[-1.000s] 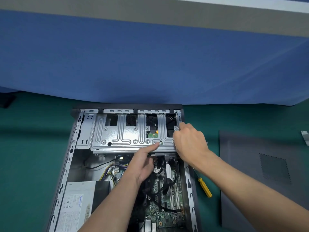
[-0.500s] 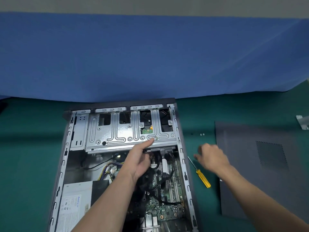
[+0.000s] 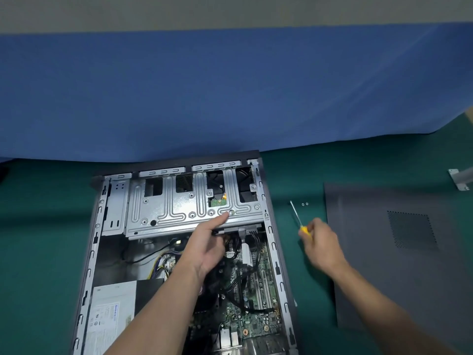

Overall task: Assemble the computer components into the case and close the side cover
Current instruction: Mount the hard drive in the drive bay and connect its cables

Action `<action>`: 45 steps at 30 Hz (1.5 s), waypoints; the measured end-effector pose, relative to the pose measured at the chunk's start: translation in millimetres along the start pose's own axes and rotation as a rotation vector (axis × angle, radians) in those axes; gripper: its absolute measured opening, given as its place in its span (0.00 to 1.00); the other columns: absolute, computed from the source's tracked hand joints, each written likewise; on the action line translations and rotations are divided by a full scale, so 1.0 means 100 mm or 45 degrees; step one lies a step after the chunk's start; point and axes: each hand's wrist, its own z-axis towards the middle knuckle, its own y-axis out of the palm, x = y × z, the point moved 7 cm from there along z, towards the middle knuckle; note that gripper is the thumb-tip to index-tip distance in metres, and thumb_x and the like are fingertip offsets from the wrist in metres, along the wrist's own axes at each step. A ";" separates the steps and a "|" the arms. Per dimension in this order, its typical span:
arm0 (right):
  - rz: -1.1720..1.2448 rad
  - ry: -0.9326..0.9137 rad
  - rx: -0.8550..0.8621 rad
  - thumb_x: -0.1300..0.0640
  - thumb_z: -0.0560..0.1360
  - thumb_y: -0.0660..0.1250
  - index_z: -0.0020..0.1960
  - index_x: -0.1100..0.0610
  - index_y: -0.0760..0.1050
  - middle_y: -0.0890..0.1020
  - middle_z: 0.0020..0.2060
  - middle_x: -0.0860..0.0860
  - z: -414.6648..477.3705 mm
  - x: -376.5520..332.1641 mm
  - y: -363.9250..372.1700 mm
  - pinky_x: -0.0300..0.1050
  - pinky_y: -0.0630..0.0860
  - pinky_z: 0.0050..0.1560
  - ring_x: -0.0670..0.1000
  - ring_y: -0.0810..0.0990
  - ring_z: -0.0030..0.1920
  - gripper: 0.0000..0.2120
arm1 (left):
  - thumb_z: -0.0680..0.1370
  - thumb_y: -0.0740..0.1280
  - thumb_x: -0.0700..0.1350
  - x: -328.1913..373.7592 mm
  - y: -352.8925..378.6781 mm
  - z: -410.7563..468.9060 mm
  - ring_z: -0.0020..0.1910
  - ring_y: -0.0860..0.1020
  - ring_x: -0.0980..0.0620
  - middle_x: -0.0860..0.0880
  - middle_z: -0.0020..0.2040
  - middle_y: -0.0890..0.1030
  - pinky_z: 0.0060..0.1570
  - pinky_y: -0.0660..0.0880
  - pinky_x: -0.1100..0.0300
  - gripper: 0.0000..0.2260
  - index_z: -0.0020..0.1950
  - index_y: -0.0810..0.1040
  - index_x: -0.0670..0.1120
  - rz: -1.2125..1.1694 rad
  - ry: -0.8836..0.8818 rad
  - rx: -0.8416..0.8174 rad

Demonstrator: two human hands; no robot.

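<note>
The open computer case lies flat on the green mat. A silver drive cage spans its far end, above the motherboard and power supply. My left hand reaches into the case, and its thumb tip presses on a screw spot at the cage's near edge. My right hand is to the right of the case and grips the yellow handle of a screwdriver, whose shaft points away from me. The dark grey side cover lies flat on the mat at the right.
Two small screws lie on the mat just beyond the screwdriver tip. A metal bracket sits at the far right edge. A blue cloth wall rises behind the case. Black cables hang under the cage.
My right hand left the cage's right corner, moved right to the mat and picked up the screwdriver. My left hand kept its thumb on the cage.
</note>
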 end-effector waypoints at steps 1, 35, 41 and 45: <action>0.098 -0.068 0.080 0.56 0.78 0.64 0.50 0.61 0.71 0.77 0.45 0.56 0.04 -0.12 -0.18 0.45 0.65 0.44 0.59 0.75 0.47 0.08 | 0.66 0.75 0.39 0.00 0.03 -0.02 0.78 0.46 0.41 0.42 0.78 0.55 0.76 0.52 0.49 0.21 0.59 0.77 0.43 -0.003 0.005 0.005; -0.285 -0.863 0.068 0.58 0.76 0.67 0.49 0.56 0.81 0.79 0.44 0.50 -0.37 -1.59 -0.88 0.44 0.73 0.47 0.52 0.76 0.43 0.05 | 0.71 0.73 0.38 -0.01 0.07 0.03 0.77 0.55 0.45 0.41 0.70 0.69 0.77 0.45 0.51 0.12 0.53 0.77 0.39 -0.028 0.033 -0.036; -0.363 -0.856 0.055 0.57 0.77 0.66 0.49 0.56 0.81 0.78 0.44 0.50 -0.35 -1.67 -0.87 0.46 0.73 0.49 0.53 0.77 0.45 0.05 | 0.67 0.74 0.39 0.00 0.04 0.05 0.78 0.49 0.45 0.40 0.77 0.59 0.76 0.43 0.50 0.24 0.62 0.75 0.38 0.004 0.050 -0.044; -0.369 -0.851 0.053 0.57 0.77 0.67 0.48 0.55 0.81 0.79 0.43 0.50 -0.35 -1.71 -0.90 0.45 0.73 0.48 0.53 0.76 0.44 0.05 | 0.66 0.75 0.40 0.00 0.04 0.06 0.78 0.47 0.45 0.40 0.78 0.56 0.76 0.43 0.49 0.32 0.68 0.70 0.37 0.028 0.072 -0.061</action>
